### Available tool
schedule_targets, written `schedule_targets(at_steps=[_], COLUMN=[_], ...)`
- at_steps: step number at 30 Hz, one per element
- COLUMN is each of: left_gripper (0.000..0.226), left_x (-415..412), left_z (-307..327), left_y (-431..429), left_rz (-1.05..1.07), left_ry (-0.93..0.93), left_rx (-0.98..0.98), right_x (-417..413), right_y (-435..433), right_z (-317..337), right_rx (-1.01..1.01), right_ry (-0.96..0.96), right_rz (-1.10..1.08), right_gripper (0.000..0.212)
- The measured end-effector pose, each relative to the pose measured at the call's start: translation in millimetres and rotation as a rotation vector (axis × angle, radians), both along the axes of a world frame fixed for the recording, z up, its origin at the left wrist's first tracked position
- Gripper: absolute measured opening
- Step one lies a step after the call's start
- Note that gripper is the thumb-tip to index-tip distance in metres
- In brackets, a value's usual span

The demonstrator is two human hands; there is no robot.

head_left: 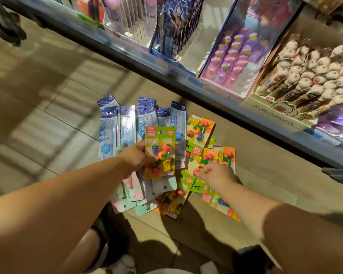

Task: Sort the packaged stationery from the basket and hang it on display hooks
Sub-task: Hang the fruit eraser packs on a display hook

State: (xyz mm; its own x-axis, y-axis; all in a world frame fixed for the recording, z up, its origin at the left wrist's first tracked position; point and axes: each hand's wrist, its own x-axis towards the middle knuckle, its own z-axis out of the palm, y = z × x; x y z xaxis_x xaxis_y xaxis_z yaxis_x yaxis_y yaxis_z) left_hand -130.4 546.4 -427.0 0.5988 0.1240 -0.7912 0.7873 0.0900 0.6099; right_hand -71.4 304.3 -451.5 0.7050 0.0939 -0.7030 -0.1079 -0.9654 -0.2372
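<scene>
Packaged stationery lies spread on the tiled floor. My left hand [136, 157] holds a green fruit-eraser pack [160, 153] upright above the pile, thumb on its left edge. My right hand [216, 172] reaches down onto another fruit-eraser pack [212, 158], fingers curled at its lower edge; whether it grips the pack is unclear. Several blue ruler packs [127, 125] lie in a row at the back. More fruit-eraser packs [199, 131] lie to the right, and pastel packs [135, 192] sit nearest me. No basket is in view.
A display shelf [186, 80] runs diagonally across the top right, holding boxes of pens [234, 56] and plush-topped pens [309, 76]. My knees and shoes show at the bottom. Bare floor tiles [48, 105] extend to the left.
</scene>
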Motion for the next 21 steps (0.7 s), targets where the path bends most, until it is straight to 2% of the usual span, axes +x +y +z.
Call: schedule_targets(at_steps=[4, 7, 9, 11, 13, 15, 17, 20, 21], left_gripper=[0.03, 0.028, 0.028, 0.027, 0.023, 0.023, 0.028, 0.035, 0.036], left_x=[-0.8, 0.5, 0.2, -0.8, -2.2, -3.1, -3.3, -2.8, -1.6], left_z=[-3.5, -3.9, -4.8, -7.3, -7.5, -8.5, -7.4, -7.2, -5.3], left_y=[4.0, 3.5, 3.2, 3.5, 3.4, 3.7, 4.0, 5.3, 4.7], left_rz=[0.006, -0.003, -0.009, -0.006, 0.003, 0.002, -0.006, 0.007, 0.019], left_ry=[0.02, 0.038, 0.045, 0.045, 0.051, 0.059, 0.068, 0.085, 0.084], left_rx=[0.005, 0.022, 0.025, 0.029, 0.04, 0.039, 0.043, 0.035, 0.029], right_x=[-4.3, -8.4, -13.2, -21.2, -29.9, -36.5, -35.9, -34.0, -31.2], right_y=[-2.1, 0.2, 5.9, 12.5, 17.8, 23.9, 23.2, 18.3, 16.6], right_z=[-1.4, 2.6, 1.6, -4.9, -16.2, -19.0, -23.2, -20.8, -18.8], right_rx=[-0.056, -0.097, -0.109, -0.084, -0.006, 0.017, 0.081, 0.214, 0.255], right_ry=[-0.051, 0.027, 0.074, 0.165, 0.229, 0.259, 0.238, 0.171, 0.157], right_rz=[0.099, 0.15, 0.086, -0.032, -0.291, -0.381, -0.473, -0.475, -0.472], right_gripper=[0.022, 0.027, 0.036, 0.035, 0.042, 0.051, 0.045, 0.019, 0.02])
